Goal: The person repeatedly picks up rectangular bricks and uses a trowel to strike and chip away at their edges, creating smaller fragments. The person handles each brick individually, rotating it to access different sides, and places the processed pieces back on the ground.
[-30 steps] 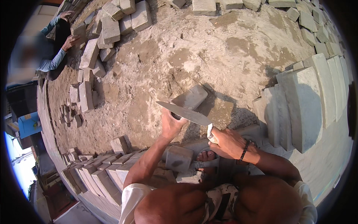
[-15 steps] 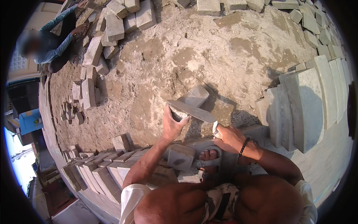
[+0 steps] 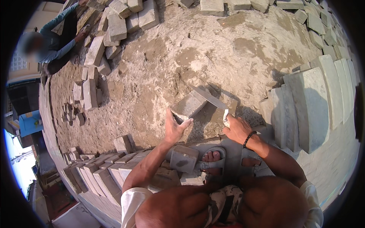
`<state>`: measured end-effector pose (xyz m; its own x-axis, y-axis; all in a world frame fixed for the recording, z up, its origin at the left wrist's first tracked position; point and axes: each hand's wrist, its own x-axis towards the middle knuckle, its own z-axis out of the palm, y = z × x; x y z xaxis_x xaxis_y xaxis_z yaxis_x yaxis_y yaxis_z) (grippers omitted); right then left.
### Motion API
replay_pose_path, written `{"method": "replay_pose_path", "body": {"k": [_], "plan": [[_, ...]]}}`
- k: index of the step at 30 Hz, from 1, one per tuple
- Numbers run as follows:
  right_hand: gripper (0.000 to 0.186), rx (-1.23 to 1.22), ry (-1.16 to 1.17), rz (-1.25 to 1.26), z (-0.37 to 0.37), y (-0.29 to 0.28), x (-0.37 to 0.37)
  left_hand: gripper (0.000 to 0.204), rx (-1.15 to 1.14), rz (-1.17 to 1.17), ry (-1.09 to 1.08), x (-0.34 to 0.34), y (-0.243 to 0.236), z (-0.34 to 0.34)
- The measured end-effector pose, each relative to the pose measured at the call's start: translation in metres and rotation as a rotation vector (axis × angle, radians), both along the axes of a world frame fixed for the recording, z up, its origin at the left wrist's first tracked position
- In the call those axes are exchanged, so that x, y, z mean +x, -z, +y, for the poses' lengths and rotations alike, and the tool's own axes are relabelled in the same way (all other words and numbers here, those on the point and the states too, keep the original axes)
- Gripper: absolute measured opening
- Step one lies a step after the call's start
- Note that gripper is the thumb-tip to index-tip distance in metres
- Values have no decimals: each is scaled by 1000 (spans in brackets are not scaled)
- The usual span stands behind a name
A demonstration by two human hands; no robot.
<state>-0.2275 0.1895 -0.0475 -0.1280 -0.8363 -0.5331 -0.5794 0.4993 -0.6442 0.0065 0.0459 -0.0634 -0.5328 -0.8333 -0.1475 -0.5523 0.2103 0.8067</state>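
A grey paving block (image 3: 189,104) lies slanted on the sandy ground before me. My left hand (image 3: 175,128) is closed round its near left end, thumb on one side and fingers on the other. In my right hand (image 3: 238,130) is a long, flat-bladed machete (image 3: 210,98), gripped by its pale wrapped handle. Its blade points up and left, passing over the block's far right end. Whether the blade touches the block, I cannot tell. Another block (image 3: 184,159) lies beside my sandalled foot (image 3: 212,156).
Rows of blocks (image 3: 102,178) stand at the lower left, and large stacked slabs (image 3: 310,106) rise at the right. Loose blocks (image 3: 116,28) are heaped at the far left, near a crouching person (image 3: 57,45). More blocks (image 3: 212,7) line the far edge.
The machete has swung right and away from my left hand, uncovering the block's top. My right hand has shifted right and slightly up. The left hand keeps its place on the block.
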Motion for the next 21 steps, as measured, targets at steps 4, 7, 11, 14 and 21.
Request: {"method": "replay_pose_path", "body": {"k": [4, 7, 11, 14, 21], "plan": [[33, -30, 48, 49, -2, -15, -7, 81, 139, 62, 22, 3, 1, -6], [33, -128, -85, -88, 13, -21, 22, 69, 366, 310, -117, -3, -4, -3], [33, -81, 43, 24, 11, 21, 12, 51, 416, 199, -286, -26, -24, 0], [35, 51, 99, 60, -4, 15, -18, 36, 498, 244, -303, -27, -22, -8], [29, -34, -98, -140, 7, -34, 30, 45, 549, 404, -524, -22, 4, -12]]}}
